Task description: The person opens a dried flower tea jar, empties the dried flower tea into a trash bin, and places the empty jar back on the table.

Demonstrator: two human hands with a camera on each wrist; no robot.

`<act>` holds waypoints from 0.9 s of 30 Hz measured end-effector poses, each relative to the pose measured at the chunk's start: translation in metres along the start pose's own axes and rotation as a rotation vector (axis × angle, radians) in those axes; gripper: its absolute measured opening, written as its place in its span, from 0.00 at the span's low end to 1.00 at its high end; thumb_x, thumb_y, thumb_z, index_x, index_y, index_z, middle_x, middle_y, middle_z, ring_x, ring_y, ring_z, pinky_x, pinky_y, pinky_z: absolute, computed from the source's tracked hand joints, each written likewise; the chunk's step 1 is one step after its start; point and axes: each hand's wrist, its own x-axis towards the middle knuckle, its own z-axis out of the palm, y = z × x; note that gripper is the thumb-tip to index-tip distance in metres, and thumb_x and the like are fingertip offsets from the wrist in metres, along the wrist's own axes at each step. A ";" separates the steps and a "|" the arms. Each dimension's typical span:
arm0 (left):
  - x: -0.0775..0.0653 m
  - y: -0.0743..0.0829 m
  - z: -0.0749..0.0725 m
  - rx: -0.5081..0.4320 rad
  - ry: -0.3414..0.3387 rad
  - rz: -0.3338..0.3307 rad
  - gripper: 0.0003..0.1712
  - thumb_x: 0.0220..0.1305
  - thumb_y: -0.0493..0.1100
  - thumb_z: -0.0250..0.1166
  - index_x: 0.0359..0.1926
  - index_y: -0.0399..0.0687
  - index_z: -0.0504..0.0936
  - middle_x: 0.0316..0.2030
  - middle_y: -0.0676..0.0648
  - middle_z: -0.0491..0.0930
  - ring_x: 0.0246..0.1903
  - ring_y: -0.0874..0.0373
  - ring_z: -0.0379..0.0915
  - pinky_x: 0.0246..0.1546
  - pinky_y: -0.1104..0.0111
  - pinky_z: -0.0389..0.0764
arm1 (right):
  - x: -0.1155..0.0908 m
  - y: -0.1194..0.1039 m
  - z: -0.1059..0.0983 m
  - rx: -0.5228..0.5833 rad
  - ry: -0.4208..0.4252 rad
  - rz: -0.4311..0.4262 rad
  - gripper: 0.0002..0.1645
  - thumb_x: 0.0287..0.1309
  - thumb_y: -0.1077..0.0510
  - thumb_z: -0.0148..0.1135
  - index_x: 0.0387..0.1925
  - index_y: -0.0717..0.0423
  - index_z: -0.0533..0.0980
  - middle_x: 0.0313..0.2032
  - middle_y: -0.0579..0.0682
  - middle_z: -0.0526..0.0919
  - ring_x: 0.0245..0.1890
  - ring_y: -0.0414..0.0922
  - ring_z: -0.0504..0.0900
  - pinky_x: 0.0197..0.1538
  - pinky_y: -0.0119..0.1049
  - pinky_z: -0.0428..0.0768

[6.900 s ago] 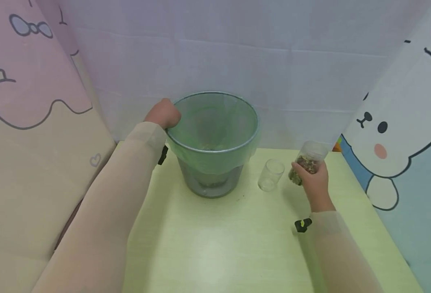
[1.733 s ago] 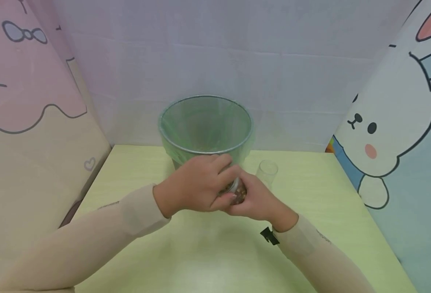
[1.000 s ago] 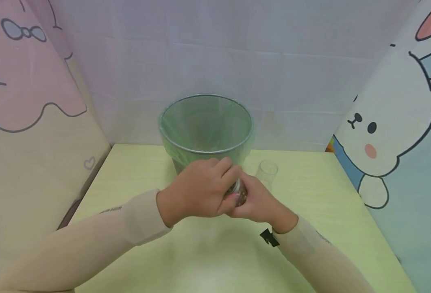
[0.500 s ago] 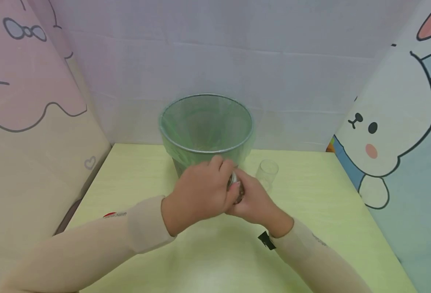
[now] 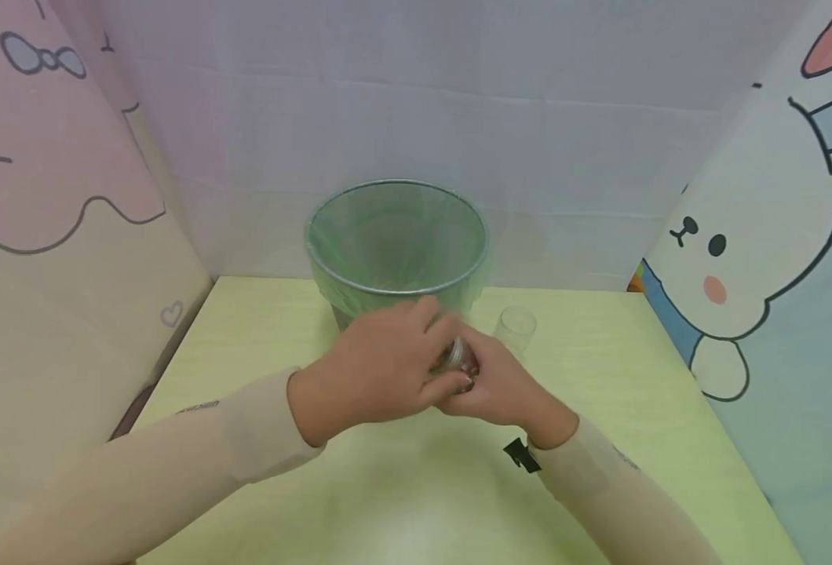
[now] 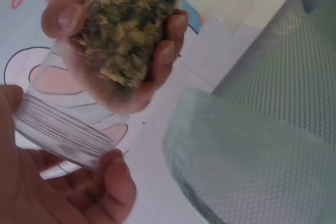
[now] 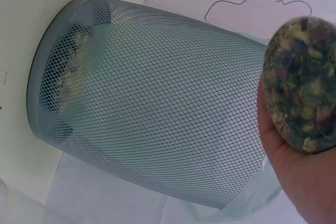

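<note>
In front of the bin, my right hand (image 5: 504,388) grips a clear jar (image 6: 128,30) of dried flower buds and petals, its filled base (image 7: 307,85) showing in the right wrist view. My left hand (image 5: 381,365) is at the jar's other end, thumb and fingers pinching a clear ribbed screw lid (image 6: 65,132). Whether the lid is still on the jar's neck, I cannot tell. Behind both hands stands a grey mesh bin (image 7: 157,93), lined with a translucent green bag (image 5: 345,290) folded over its rim. Some dried plant bits (image 7: 71,77) lie at its bottom.
A second clear jar (image 5: 516,326) stands upright on the pale yellow-green table (image 5: 585,377), right of the bin. Cartoon-printed cloths (image 5: 741,259) flank the table, and a plain cloth (image 5: 416,102) hangs at the back.
Since the earliest frame, my left hand has left the bin's rim and the right has brought the jar leftward to meet it. Lately my left hand turned at the lid and its fingers loosened somewhat.
</note>
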 end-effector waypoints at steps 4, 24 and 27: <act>0.002 -0.013 -0.002 0.069 0.054 0.284 0.31 0.70 0.67 0.60 0.55 0.46 0.78 0.36 0.48 0.69 0.27 0.54 0.62 0.30 0.64 0.71 | 0.000 -0.001 -0.004 0.100 -0.038 -0.035 0.31 0.54 0.68 0.73 0.58 0.48 0.74 0.41 0.49 0.82 0.26 0.45 0.81 0.27 0.41 0.83; 0.003 -0.025 0.013 0.113 0.145 0.505 0.16 0.68 0.54 0.60 0.42 0.46 0.76 0.31 0.48 0.69 0.25 0.54 0.62 0.28 0.64 0.71 | 0.004 0.004 0.004 0.024 -0.098 -0.124 0.33 0.55 0.64 0.74 0.61 0.46 0.73 0.51 0.45 0.81 0.42 0.45 0.82 0.44 0.40 0.83; 0.002 -0.023 0.014 0.092 0.155 0.472 0.14 0.68 0.53 0.59 0.39 0.46 0.75 0.29 0.48 0.68 0.23 0.55 0.61 0.26 0.63 0.70 | 0.004 0.003 0.005 0.031 -0.088 -0.116 0.33 0.55 0.65 0.73 0.61 0.47 0.73 0.50 0.46 0.81 0.41 0.45 0.81 0.43 0.40 0.83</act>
